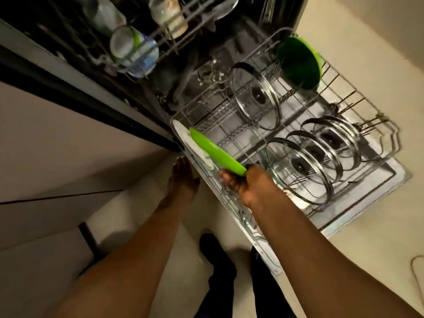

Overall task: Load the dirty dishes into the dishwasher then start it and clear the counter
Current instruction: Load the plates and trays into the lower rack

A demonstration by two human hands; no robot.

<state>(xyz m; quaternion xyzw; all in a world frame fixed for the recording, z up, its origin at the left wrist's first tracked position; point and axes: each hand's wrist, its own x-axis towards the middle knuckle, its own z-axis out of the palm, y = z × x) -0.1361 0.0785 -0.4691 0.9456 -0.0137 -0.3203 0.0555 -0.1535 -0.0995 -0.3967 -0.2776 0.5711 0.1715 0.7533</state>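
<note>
Pale tiled floor (pixel 358 244), beige cabinet fronts (pixel 57 157) on the left, dishwasher (pixel 75 72) open with its lower rack (pixel 231 203) pulled out over the dropped door (pixel 399 175).

Right hand (pixel 247 182) holds the near edge of a lime green plate (pixel 215 152): fingers curled under the rim, thumb side on top, grip pinching the plate. Plate is tilted on edge, reaching from the hand up and left over the rack's near-left side. A white plate (pixel 183 136) lies just behind it on the left, overlapping; contact between the two cannot be told.

Left hand (pixel 183 180) is left of the rack, fingers straight and spread loosely, holding nothing, just beside the rack's outer edge. Whether it touches the rack is not clear.

Lower rack contents: one glass lid (pixel 257 95) standing upright mid-rack, three more glass lids (pixel 300 171) standing in a row at the right, nearest one just right of the right hand. A dark green bowl (pixel 298 63) stands on edge at the far right corner.

Upper rack (pixel 165 35): clear glass with green band (pixel 133 51) lying on its side, a beige mug (pixel 167 14) farther back, both blurred.

Person's dark trousers and shoes (pixel 218 255) show at the bottom, near the rack's corner.
</note>
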